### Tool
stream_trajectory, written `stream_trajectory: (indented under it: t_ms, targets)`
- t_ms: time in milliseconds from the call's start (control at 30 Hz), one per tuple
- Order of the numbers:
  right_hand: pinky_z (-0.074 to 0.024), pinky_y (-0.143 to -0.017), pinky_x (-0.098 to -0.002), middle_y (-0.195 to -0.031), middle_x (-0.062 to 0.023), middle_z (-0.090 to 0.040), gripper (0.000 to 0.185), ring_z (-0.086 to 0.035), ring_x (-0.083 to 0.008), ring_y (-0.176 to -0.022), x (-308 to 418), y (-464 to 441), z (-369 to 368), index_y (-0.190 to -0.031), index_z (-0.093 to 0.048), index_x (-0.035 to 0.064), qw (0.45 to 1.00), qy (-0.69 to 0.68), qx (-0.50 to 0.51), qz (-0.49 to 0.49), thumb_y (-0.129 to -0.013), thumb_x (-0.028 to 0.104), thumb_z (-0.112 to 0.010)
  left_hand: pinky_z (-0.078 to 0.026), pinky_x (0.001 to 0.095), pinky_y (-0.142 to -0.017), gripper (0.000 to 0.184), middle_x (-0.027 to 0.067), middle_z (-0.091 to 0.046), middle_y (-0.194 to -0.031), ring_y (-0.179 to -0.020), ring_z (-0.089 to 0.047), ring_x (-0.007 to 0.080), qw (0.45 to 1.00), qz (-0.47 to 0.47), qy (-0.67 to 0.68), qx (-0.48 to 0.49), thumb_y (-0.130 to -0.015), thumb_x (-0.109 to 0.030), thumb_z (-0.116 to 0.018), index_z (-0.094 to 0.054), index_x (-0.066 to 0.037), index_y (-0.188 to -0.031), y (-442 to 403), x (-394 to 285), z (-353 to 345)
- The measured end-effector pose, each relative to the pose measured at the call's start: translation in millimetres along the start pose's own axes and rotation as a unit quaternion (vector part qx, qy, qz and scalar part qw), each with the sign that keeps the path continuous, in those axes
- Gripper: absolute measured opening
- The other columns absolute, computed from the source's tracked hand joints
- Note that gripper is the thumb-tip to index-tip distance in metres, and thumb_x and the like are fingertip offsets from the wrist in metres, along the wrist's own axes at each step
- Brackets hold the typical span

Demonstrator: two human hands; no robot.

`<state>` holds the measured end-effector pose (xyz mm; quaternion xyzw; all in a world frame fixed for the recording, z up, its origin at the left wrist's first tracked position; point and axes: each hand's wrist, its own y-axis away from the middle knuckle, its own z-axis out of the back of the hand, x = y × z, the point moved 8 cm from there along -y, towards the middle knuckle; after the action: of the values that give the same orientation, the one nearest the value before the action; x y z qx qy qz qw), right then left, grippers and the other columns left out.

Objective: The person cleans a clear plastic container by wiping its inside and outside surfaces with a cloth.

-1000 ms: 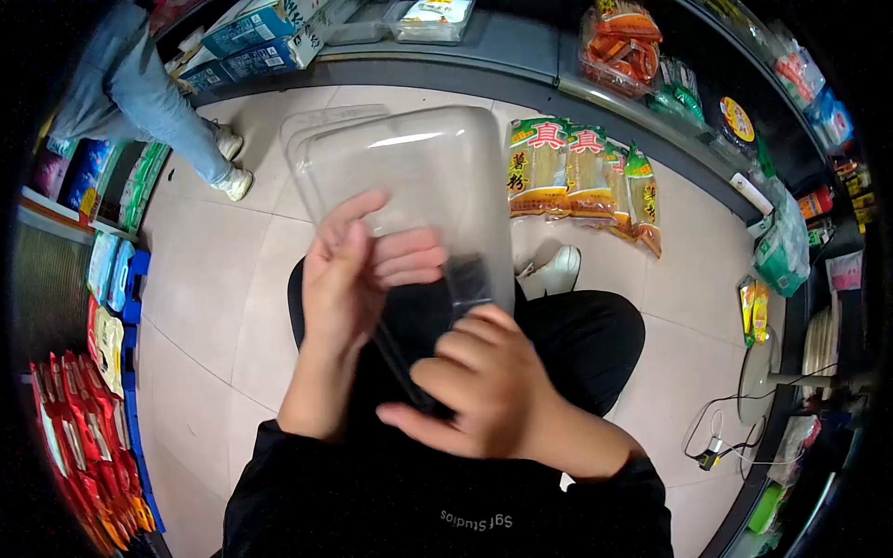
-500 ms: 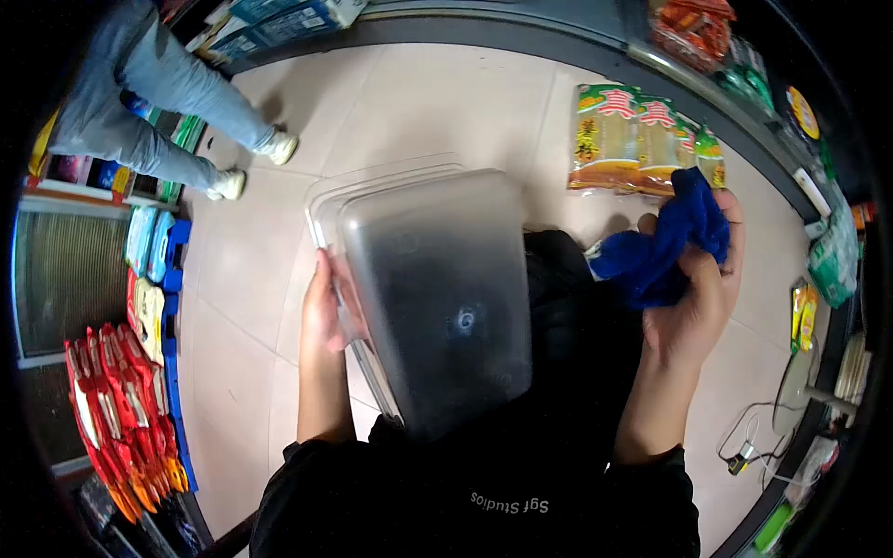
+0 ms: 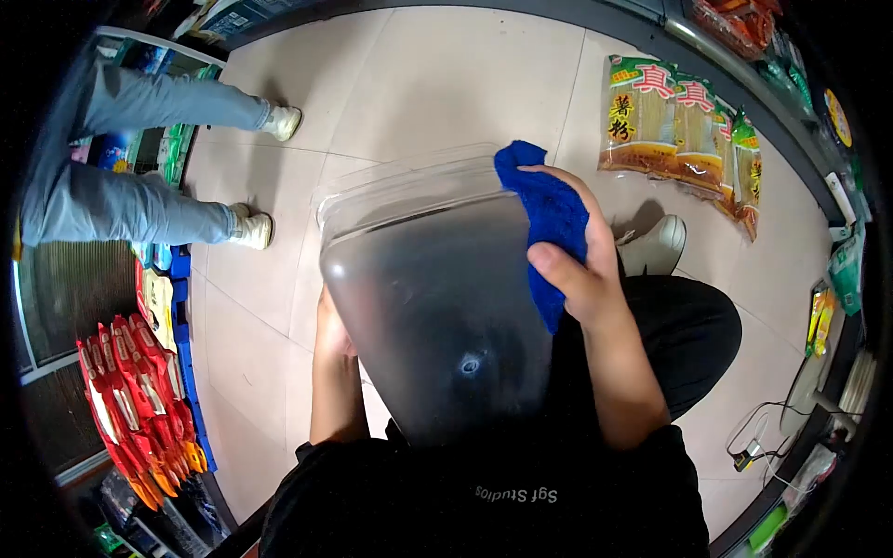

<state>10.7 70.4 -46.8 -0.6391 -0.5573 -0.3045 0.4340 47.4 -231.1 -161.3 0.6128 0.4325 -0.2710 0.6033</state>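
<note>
A clear plastic container [image 3: 428,307] is tilted in front of my chest, its smooth base facing me and its rim toward the far side. My left hand [image 3: 335,321] grips it at the left side; most of those fingers are hidden behind the plastic. In my right hand [image 3: 586,256] is a blue cloth [image 3: 555,209], folded over the container's upper right corner and edge. The thumb presses on the near side of the cloth, while the other fingers wrap round behind.
Noodle packets [image 3: 674,126] lie on the tiled floor at upper right. Another person's legs [image 3: 158,205] stand at left. Red packages [image 3: 139,405] are stacked at the left shelf. Cables [image 3: 758,451] hang near the right shelf. My shoe [image 3: 656,244] shows beyond my right arm.
My right hand has brought the blue cloth leftward onto the container's edge. The container has turned and tilted slightly. The other person's legs have shifted, and my view has moved.
</note>
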Motion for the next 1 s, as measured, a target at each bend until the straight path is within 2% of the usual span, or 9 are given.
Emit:
stream_trajectory:
  t_ms: [167,267,333,433,533,567,700,900,1000]
  targets:
    - [-0.0457,-0.076,-0.0227,-0.093,-0.0023,-0.062,0.029,-0.057,-0.0083,-0.084,-19.0,-11.7,18.6,-0.108,-0.058,0.0003,0.992,0.048,-0.047,-0.11,-0.083,0.011,-0.068,-0.05,0.0283,-0.052,0.056,0.009,-0.061,-0.086,-0.067,-0.06,0.0156,0.995,0.058,0.084,-0.013,-0.097,-0.05,-0.033,-0.055,-0.001,-0.113,5.9,-2.6,-8.7]
    - [-0.0453,-0.068,-0.0208,-0.086,0.0004,-0.062,0.023,-0.056,-0.0062,-0.075,-15.8,-18.7,9.1,-0.103,-0.06,0.0009,0.997,-0.01,-0.039,-0.06,-0.084,0.011,-0.068,-0.05,0.0271,-0.054,0.045,0.0082,-0.061,-0.086,-0.069,-0.059,0.0153,0.992,0.072,0.096,-0.032,-0.098,-0.039,-0.04,-0.054,0.0,-0.114,6.2,5.1,2.2]
    - [-0.0466,-0.076,-0.0233,-0.091,-0.0017,-0.064,0.031,-0.058,-0.0094,-0.083,-16.5,-14.9,5.6,-0.107,-0.06,0.0006,0.994,-0.041,-0.002,-0.102,-0.081,0.012,-0.07,-0.05,0.0253,-0.056,0.038,0.0079,-0.061,-0.087,-0.069,-0.059,0.015,0.994,-0.061,0.011,-0.088,-0.097,-0.032,-0.043,-0.054,0.0,-0.115,8.3,-13.5,4.9]
    - [-0.0424,-0.094,-0.0298,-0.103,-0.0074,-0.066,0.045,-0.059,-0.0162,-0.101,-19.3,-11.0,0.7,-0.116,-0.058,0.0005,0.986,-0.087,0.062,-0.126,-0.076,0.014,-0.073,-0.05,0.0252,-0.057,0.039,0.0081,-0.061,-0.088,-0.07,-0.059,0.0153,0.996,-0.034,0.027,-0.073,-0.097,-0.032,-0.043,-0.053,0.0,-0.116,5.1,1.9,16.9]
    - [-0.0463,-0.088,-0.0287,-0.101,-0.0093,-0.066,0.036,-0.061,-0.0161,-0.094,-28.6,-15.2,8.7,-0.113,-0.058,-0.0019,0.979,-0.148,-0.026,-0.135,-0.082,0.015,-0.067,-0.051,0.025,-0.059,0.04,0.0085,-0.061,-0.089,-0.071,-0.06,0.0157,0.997,-0.007,0.056,-0.046,-0.097,-0.033,-0.043,-0.053,0.0,-0.118,-3.8,10.0,28.6]
    - [-0.0475,-0.086,-0.0279,-0.1,-0.0097,-0.066,0.034,-0.062,-0.0158,-0.091,-24.7,-17.8,8.4,-0.112,-0.058,-0.0029,0.984,-0.133,-0.023,-0.119,-0.084,0.015,-0.065,-0.051,0.0252,-0.059,0.04,0.0083,-0.062,-0.089,-0.072,-0.06,0.0151,0.986,0.03,0.075,-0.143,-0.097,-0.031,-0.042,-0.052,0.0,-0.119,15.1,-12.5,-1.2]
    - [-0.0378,-0.099,-0.0323,-0.115,-0.0144,-0.059,0.06,-0.057,-0.0212,-0.107,-17.0,-8.9,-1.3,-0.121,-0.051,-0.0027,0.989,-0.059,0.062,-0.123,-0.074,0.027,-0.073,-0.051,0.0254,-0.059,0.041,0.0083,-0.062,-0.088,-0.072,-0.06,0.015,0.995,0.021,0.061,-0.07,-0.098,-0.033,-0.04,-0.053,0.0,-0.118,3.2,-9.9,-1.5]
    - [-0.0485,-0.079,-0.0261,-0.095,-0.0037,-0.065,0.029,-0.06,-0.0119,-0.086,-40.2,-11.3,18.6,-0.109,-0.058,0.0006,0.973,-0.139,-0.091,-0.158,-0.086,0.017,-0.066,-0.051,0.0256,-0.059,0.044,0.0083,-0.062,-0.087,-0.072,-0.06,0.0149,0.998,0.018,0.045,-0.044,-0.098,-0.037,-0.038,-0.054,0.0,-0.116,-5.2,-11.3,-0.2]
    - [-0.0492,-0.079,-0.028,-0.095,-0.0056,-0.066,0.034,-0.062,-0.0143,-0.086,-53.3,-7.4,20.4,-0.111,-0.058,0.0014,0.953,-0.186,-0.145,-0.19,-0.086,0.023,-0.065,-0.051,0.0257,-0.059,0.046,0.0083,-0.062,-0.086,-0.071,-0.06,0.0148,0.999,0.015,0.038,-0.033,-0.098,-0.038,-0.037,-0.054,0.0,-0.115,-7.9,-15.9,1.0]
